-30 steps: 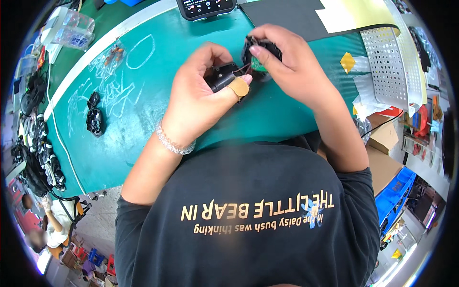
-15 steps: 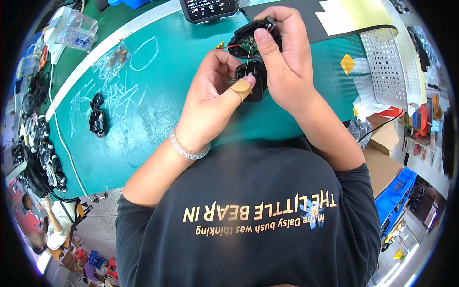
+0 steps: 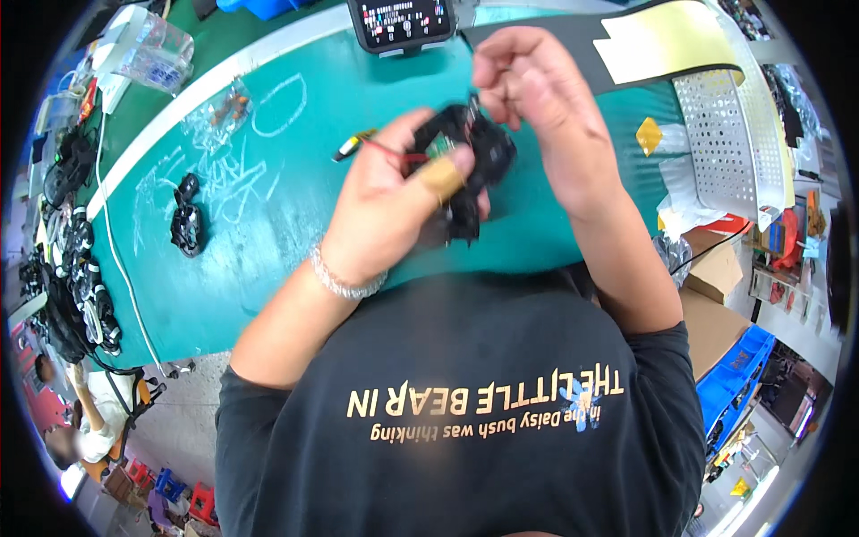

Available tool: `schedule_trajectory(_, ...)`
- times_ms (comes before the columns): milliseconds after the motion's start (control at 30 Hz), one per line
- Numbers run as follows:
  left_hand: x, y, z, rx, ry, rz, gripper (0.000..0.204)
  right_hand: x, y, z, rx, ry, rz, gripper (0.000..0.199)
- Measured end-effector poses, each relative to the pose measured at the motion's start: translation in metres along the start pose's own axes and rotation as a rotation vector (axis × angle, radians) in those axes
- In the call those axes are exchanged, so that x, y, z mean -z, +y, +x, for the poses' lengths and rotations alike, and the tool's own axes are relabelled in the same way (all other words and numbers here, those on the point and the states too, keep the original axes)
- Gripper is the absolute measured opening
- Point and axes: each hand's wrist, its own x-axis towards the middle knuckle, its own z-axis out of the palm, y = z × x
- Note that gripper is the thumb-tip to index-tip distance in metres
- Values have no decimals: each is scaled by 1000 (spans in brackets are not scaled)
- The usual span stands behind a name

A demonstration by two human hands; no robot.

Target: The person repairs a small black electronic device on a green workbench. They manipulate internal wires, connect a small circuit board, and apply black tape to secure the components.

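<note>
My left hand grips a black plastic housing in its thumb and fingers, and a tan wrap covers the thumb tip. A bit of green circuit board shows in the housing. Out past the left side of this hand sticks a red wire that ends in a yellow-and-black piece. Just to the upper right, my right hand is raised apart from the housing. Its fingers are loosely curled and slightly blurred, the thumb stands away from them, and nothing shows in its grasp.
On the green mat at left lie a small black part and a clear bag of small pieces. A phone stands at the far edge. To the right is a perforated metal basket; black cables pile up at far left.
My right hand has come off the black housing and moved slightly right. My left hand now holds the housing alone, its pieces turned and closer together, and the red wire swings out to the left.
</note>
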Motion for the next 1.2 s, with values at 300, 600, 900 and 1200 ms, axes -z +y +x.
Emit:
schedule_trajectory(300,-12,7,-6,-469,-435,428,27,-40,24,39,-140,-800,-1562,16)
schedule_trajectory(600,-23,-5,-12,-474,-150,750,39,-71,76,67,301,-589,-1302,10)
schedule_trajectory(900,-31,-23,-19,-437,-176,755,39,-62,88,64,419,-406,-1105,13)
schedule_trajectory(1200,-24,-20,-14,-469,-151,722,24,-66,86,63,364,-455,-1224,13)
